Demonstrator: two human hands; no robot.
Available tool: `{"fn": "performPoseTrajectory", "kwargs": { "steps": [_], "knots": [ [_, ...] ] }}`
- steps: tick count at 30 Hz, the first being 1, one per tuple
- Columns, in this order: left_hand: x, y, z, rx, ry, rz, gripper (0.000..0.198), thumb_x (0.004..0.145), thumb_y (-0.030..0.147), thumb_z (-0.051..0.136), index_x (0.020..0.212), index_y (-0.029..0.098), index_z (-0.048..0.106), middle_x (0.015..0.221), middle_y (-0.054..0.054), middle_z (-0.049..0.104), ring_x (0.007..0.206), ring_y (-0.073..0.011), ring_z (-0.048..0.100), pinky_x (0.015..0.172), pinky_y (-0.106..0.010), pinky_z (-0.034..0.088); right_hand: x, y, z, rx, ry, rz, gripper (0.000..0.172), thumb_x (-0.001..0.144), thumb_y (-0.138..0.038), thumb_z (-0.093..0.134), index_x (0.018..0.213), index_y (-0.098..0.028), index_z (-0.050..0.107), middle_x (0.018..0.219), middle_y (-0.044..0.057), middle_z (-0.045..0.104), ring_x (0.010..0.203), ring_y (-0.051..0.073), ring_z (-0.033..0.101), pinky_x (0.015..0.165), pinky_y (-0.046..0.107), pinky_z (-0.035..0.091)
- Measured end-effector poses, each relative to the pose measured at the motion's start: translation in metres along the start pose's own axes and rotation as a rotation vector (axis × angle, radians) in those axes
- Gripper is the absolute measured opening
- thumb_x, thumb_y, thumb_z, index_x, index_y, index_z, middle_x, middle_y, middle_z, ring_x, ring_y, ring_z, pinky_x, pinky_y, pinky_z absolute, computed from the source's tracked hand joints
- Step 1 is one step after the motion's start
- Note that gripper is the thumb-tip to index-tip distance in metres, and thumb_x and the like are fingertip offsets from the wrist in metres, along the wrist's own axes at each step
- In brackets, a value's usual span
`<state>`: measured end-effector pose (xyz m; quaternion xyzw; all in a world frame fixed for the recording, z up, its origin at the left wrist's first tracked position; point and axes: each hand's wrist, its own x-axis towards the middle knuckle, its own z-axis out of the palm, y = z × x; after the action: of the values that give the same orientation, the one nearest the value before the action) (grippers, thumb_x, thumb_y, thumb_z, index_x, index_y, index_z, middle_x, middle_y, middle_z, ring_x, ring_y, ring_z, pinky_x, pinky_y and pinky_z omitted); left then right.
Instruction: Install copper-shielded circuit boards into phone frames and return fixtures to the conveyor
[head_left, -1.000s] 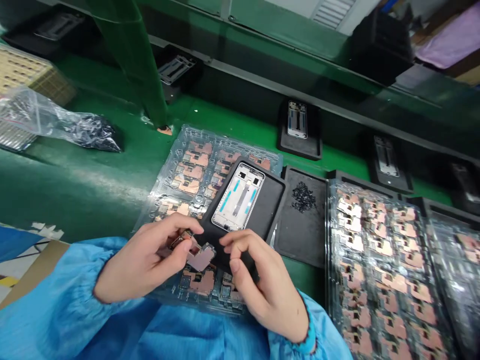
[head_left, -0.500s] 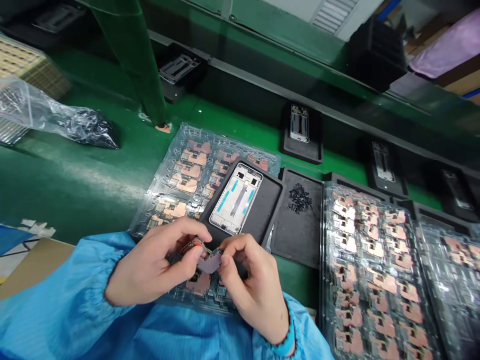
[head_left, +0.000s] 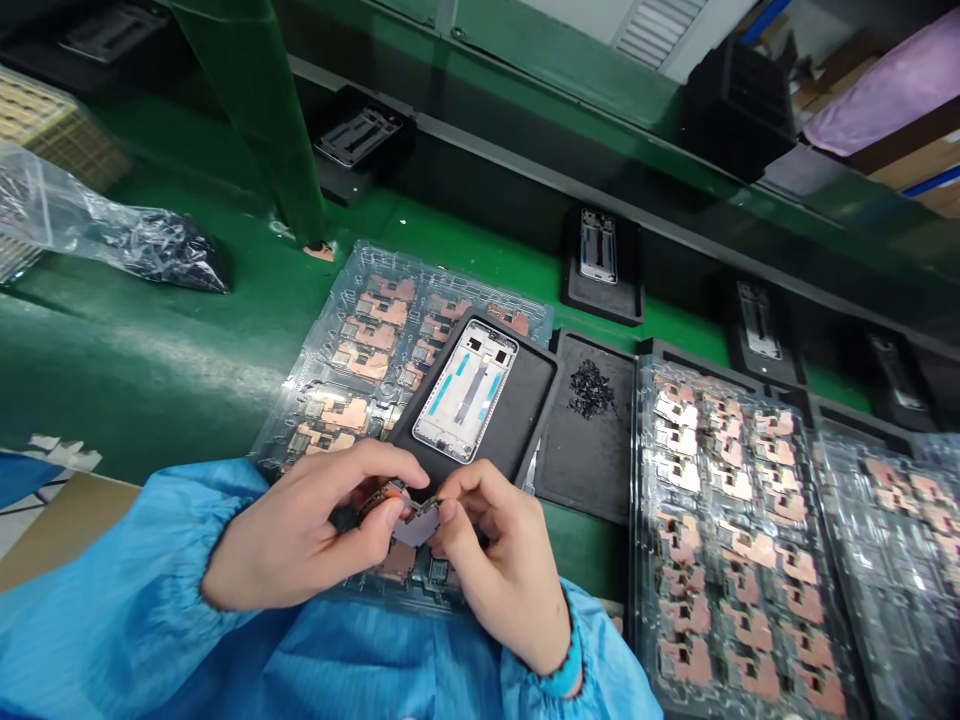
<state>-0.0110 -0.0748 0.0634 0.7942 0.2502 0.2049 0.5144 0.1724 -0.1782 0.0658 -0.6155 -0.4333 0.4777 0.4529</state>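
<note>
Between my two hands is a small phone circuit board [head_left: 417,528] with a greyish flat face and an orange spot near its left end. My left hand [head_left: 322,520] pinches its left end between thumb and fingers. At the right end, my right hand [head_left: 495,550] grips its edge with thumb and forefinger; anything smaller at those fingertips is hidden. Just beyond my hands, a silver phone frame [head_left: 466,390] with blue strips lies in a black foam tray [head_left: 529,400]. That tray rests on a clear plastic tray [head_left: 300,375] holding several copper-coloured boards.
A black tray [head_left: 559,460] with a pile of small black parts [head_left: 591,388] lies right of centre. Farther right stands another clear tray [head_left: 643,560] of boards. A bag of black parts [head_left: 172,245] lies left, near a green post [head_left: 259,130]. Phone frames [head_left: 598,245] line the back.
The view has shifted slightly. Both hands keep hold of the circuit board, which has tilted a little between the fingers.
</note>
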Motion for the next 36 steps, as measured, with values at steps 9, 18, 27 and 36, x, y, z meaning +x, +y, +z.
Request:
{"fn": "performPoseTrajectory", "kwargs": {
  "steps": [9,18,27,36],
  "knots": [
    [0.004,-0.004,-0.003,-0.179,-0.062,-0.149,0.029,0.101,0.02,0.049,0.127,0.032,0.049,0.089,0.003,0.064,0.073,-0.0097,0.067,0.062,-0.015,0.054,0.0,0.001,-0.003,0.037,-0.029,0.071,0.017,0.101,-0.029,0.057,0.087,-0.02,0.06,0.07,0.001,0.067,0.059,0.015,0.066,0.055,0.022,0.05],
    [0.008,-0.006,0.0,-0.325,-0.054,-0.276,0.029,0.096,0.025,0.058,0.125,0.022,0.055,0.091,-0.003,0.066,0.077,-0.0153,0.068,0.064,-0.022,0.056,0.008,0.004,-0.006,0.034,-0.062,0.102,0.025,0.101,-0.038,0.062,0.085,-0.019,0.06,0.069,0.001,0.065,0.057,0.013,0.063,0.054,0.021,0.049],
    [0.017,-0.006,0.0,-0.422,0.025,-0.288,0.019,0.104,0.029,0.05,0.122,0.024,0.052,0.086,-0.001,0.065,0.076,-0.0138,0.067,0.065,-0.021,0.057,0.014,0.008,-0.01,0.305,-0.041,0.067,0.044,0.107,-0.055,0.049,0.098,-0.016,0.068,0.074,0.005,0.069,0.063,0.016,0.065,0.061,0.027,0.055],
    [0.034,0.004,0.004,-0.71,0.021,-0.386,0.015,0.103,0.03,0.056,0.116,0.025,0.053,0.087,0.002,0.064,0.077,-0.0103,0.068,0.073,-0.02,0.06,0.012,0.001,-0.012,0.028,0.14,-0.084,0.029,0.104,-0.048,0.06,0.101,-0.021,0.068,0.077,0.003,0.069,0.063,0.016,0.063,0.06,0.026,0.051]
  ]
}}
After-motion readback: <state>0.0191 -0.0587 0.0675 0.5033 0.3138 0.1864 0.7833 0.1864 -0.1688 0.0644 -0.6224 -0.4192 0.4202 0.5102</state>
